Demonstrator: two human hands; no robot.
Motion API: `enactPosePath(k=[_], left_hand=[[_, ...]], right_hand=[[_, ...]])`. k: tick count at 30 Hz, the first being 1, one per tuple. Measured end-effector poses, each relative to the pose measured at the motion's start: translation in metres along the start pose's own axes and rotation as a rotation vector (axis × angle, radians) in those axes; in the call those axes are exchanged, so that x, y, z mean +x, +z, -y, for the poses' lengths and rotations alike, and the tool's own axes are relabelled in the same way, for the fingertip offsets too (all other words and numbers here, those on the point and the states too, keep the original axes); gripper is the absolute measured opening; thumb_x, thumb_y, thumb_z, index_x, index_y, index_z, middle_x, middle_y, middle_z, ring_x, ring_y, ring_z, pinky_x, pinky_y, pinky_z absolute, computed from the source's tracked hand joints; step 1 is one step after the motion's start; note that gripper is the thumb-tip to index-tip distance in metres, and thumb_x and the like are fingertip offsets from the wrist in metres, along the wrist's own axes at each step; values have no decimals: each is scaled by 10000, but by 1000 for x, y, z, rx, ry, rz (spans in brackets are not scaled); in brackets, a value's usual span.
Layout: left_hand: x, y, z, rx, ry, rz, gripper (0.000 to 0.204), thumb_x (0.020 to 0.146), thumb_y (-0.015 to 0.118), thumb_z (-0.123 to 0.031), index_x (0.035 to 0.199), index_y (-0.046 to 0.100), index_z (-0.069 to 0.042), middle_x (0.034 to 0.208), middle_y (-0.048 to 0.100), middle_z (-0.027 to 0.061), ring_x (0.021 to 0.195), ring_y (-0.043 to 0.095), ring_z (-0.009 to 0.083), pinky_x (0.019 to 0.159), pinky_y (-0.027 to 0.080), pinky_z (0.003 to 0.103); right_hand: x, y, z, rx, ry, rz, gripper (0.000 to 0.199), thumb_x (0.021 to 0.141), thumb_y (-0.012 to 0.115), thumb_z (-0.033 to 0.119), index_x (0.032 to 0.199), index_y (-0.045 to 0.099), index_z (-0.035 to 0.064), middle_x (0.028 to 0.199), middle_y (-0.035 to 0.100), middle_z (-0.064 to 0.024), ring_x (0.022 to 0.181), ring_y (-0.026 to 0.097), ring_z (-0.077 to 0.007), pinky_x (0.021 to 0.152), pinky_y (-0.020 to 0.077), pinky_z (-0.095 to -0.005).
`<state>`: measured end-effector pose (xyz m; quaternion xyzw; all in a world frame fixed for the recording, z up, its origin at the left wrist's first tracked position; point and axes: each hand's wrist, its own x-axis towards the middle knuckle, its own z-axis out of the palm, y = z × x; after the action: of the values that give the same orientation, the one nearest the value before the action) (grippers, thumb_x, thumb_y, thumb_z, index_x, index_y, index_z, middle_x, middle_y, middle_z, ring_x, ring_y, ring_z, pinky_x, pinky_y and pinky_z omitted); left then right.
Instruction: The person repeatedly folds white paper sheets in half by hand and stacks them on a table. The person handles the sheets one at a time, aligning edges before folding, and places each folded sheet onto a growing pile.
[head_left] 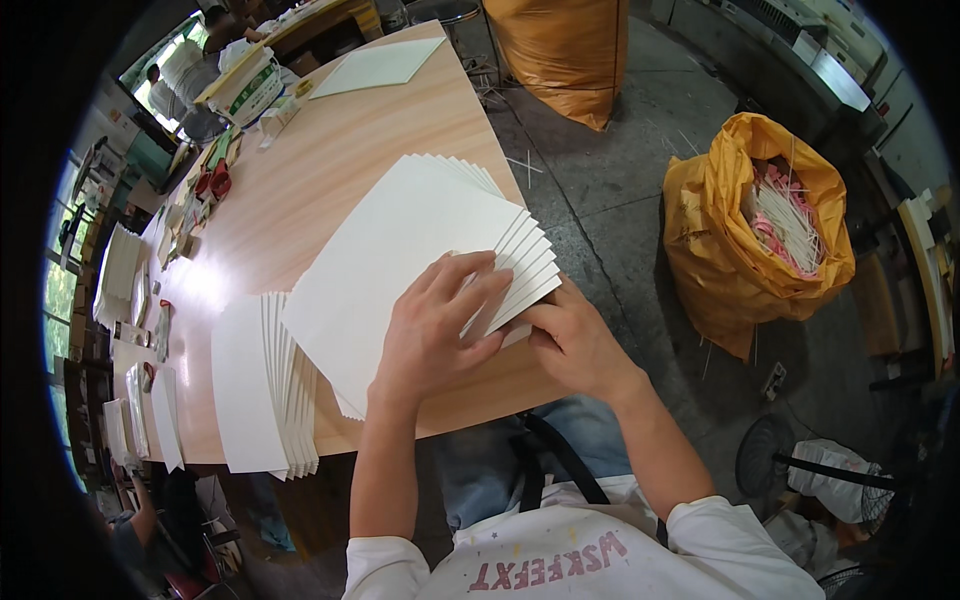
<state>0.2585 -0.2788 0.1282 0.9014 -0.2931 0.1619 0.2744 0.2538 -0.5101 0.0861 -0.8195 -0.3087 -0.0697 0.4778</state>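
Your left hand (437,325) lay flat, palm down and fingers spread wide, on a fanned stack of cream-white rectangular paper sheets (400,250); it pressed rather than gripped, the fingertips reaching toward the stepped edges of the fan. Your right hand (572,340) sat just beside it at the near right corner of the same stack, fingers curled narrow and pinching the sheet edges there; the thumb was tucked under your left hand, so how many sheets it held could not be told. The stack rested on the near end of a long light wooden table (330,160), its fanned edges pointing toward the table's right side, close to the table edge in front of your lap.

To the left of it, touching or just overlapping its lower corner, lay a second fanned stack of white paper sheets (265,385), reaching to the table's near edge; a single pale green-white sheet (378,66) lay well apart at the far end. Along the table's left side stood small stacks of paper and scattered red-and-white items, too small to tell apart. On the grey concrete floor to your right stood an open orange plastic sack (745,230) filled with thin white and pink strips; another orange sack (565,50) stood farther off.
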Motion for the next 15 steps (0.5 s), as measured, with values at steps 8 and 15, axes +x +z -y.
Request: enactPosePath(k=[8,15], left_hand=[[2,5,1,29,14,-42,569,765,886,-135,1326,792,-113,1365,745,76,1248,718,341,1038,622,482],[4,8,3,31,-12,-65,553,805,886,-127,1348,786,-115,1419,738,110,1277,721,365,1032,619,481]], right_hand=[[3,0,5,6,-22,-36,350,862,645,-105,1176,772,-19,1356,695,-211,1399,577,-431,1207,489,-547],[0,-2,6,102,87,-106,251,922,709,-32,1170,732,-6,1282,721,-205,1238,681,-416,1081,570,-486]])
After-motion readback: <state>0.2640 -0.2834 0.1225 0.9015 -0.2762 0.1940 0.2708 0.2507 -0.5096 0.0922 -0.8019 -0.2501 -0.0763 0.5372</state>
